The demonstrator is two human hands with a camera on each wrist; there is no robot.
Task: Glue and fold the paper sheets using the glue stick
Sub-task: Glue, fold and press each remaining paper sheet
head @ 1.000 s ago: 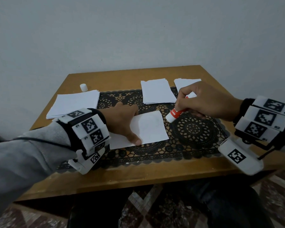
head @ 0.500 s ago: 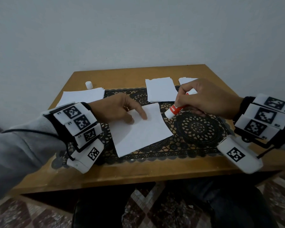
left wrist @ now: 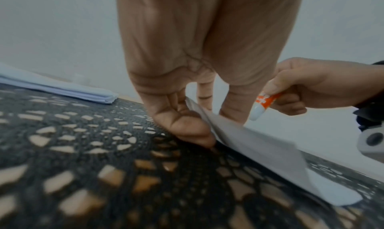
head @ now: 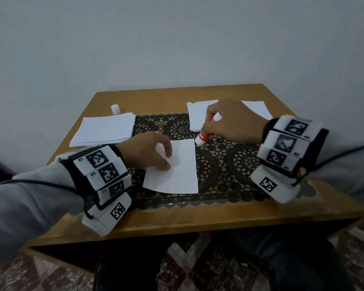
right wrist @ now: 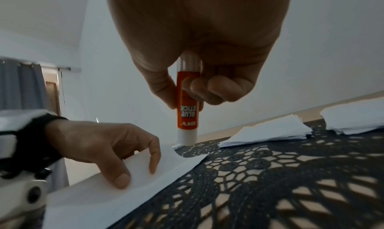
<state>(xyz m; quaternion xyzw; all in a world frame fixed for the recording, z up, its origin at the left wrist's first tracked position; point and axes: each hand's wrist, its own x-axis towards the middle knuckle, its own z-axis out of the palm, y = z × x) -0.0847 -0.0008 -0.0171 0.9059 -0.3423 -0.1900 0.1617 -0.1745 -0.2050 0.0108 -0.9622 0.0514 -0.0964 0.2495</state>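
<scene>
Three paper stacks sit on the counter: one stack at centre left of the head view, a second stack and a third stack in the upper middle, both partly behind the right hand. One loose sheet lies on the black lace mat at centre frame. One white cap stands above the left stack. One glue stick is clenched in the right hand's curled fingers, its tip just beside the sheet's upper right corner. The left hand pinches the sheet's upper left part.

Only the left wrist view shows that edge lifted between thumb and fingers. Only the right wrist view shows the label "GLUE STICK" and a curtain at the left edge.
</scene>
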